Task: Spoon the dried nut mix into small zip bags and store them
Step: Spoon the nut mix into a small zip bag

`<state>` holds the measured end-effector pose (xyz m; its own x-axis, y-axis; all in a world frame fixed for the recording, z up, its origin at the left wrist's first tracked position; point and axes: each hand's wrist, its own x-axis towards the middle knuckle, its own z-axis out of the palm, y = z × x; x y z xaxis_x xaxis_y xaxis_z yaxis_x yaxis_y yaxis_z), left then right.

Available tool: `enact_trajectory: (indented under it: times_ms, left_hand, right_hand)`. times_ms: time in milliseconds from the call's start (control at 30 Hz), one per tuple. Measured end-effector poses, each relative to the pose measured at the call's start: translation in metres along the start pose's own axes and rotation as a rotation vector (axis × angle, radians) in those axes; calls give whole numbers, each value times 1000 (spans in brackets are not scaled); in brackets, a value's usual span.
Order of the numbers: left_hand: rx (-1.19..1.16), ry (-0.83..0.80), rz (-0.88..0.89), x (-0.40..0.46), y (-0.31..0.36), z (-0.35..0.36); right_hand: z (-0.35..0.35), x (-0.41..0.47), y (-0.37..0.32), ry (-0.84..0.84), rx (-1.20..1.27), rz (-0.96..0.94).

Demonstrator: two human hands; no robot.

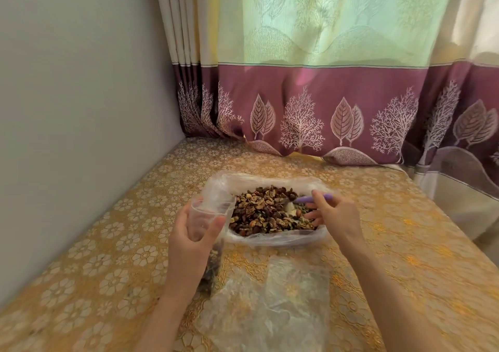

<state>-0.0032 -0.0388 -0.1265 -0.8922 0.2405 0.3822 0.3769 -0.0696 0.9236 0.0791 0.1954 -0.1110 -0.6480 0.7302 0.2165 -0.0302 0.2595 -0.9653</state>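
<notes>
Purple spoon (310,200) is pinched by the right hand (334,214), its bowl down in the nut mix (267,211). Left hand (189,238) fingers (217,223) curl around a small zip bag (208,216), beside the mix.

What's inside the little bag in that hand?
The small zip bag held by the left hand has some nut mix at its bottom, showing below the palm. Its upper part looks see-through and unfilled. The hand covers the middle, so how much is unclear.
</notes>
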Motion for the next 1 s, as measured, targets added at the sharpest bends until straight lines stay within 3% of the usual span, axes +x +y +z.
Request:
enact_trajectory:
  times_ms: [233, 533, 767, 1000]
  left_hand:
    - [23, 10, 3, 0, 1, 1]
    - [33, 12, 5, 0, 2, 0]
    - [22, 13, -13, -1, 4, 1]
    - [20, 7, -14, -1, 2, 0]
  right_hand:
    - [6, -1, 7, -122, 154, 191]
    - [-8, -1, -4, 9, 342, 213]
    - [-7, -5, -27, 0, 458, 133]
    - [-4, -20, -62, -223, 568, 15]
